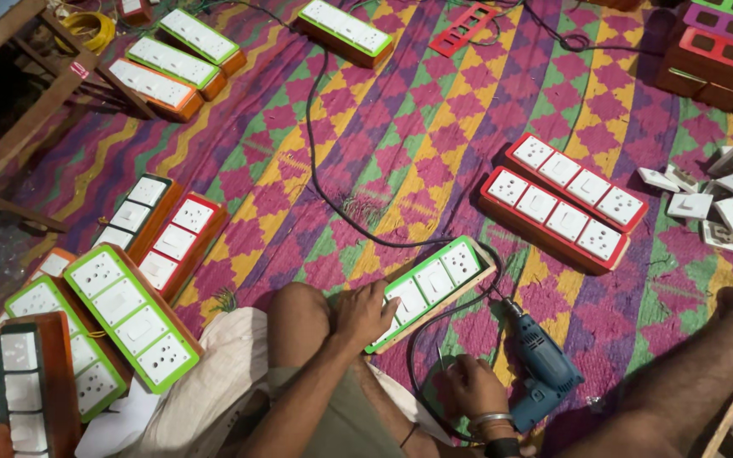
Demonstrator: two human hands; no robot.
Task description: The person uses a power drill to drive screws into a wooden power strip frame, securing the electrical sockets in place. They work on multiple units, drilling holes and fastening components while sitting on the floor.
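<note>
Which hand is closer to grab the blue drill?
The right hand, probably. It rests on the mat right beside the blue drill, touching the black cable. The left hand is busy pressing on the green-framed switch board, farther from the drill.

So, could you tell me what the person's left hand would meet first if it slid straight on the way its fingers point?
The left hand already rests on the green-framed switch board; going on, it would probably cross that board's white switches.
</note>
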